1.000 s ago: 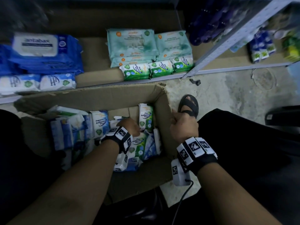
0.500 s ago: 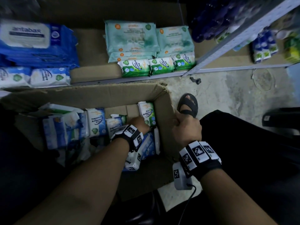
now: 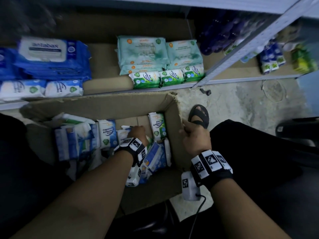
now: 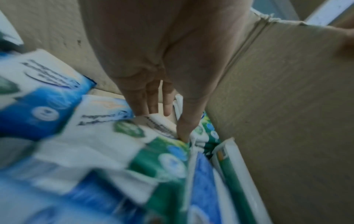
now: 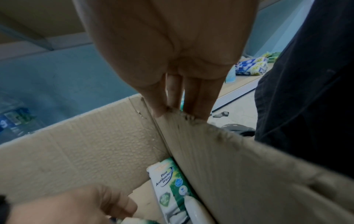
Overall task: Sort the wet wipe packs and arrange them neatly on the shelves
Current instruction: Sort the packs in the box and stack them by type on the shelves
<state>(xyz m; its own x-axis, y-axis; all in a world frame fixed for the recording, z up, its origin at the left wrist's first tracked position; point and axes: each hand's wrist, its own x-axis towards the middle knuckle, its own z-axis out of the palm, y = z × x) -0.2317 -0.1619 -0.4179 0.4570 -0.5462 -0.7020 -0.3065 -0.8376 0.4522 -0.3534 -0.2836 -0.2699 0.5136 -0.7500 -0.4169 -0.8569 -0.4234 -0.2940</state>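
A cardboard box point(image 3: 103, 107) sits on the floor just in front of the bottom shelf point(image 3: 107, 87), its far wall close under the shelf's front edge. The left hand point(image 3: 137, 133) is down inside the box, thumb and fingers point(image 4: 141, 104) closing on the top edge of a white and green wipe pack point(image 4: 153, 136) wedged among the loose packs; the grip itself is partly hidden, but the thumb tip presses into the pack's seam. The right hand point(image 3: 196, 138) pinches the ragged top edge of the box's right wall, near the far right corner, with the thumb on the inner side and the fingers point(image 5: 193, 97) over the outer. A Pine Antibacterial pack point(image 3: 158, 125) stands upright against that right wall in the far corner, and between it and a blue Fragrance pack point(image 3: 107, 133) a strip of bare box floor shows just ahead of the left hand. More packs lie crowded and tilted along the left and near sides of the box. On the shelf, three green packs point(image 3: 165, 77) line the front edge before two teal stacks point(image 3: 143, 52), blue packs point(image 3: 51, 59) sit at the left, and a stretch of bare shelf lies between the two groups. A sandalled foot point(image 3: 198, 115) rests on the concrete just right of the box.
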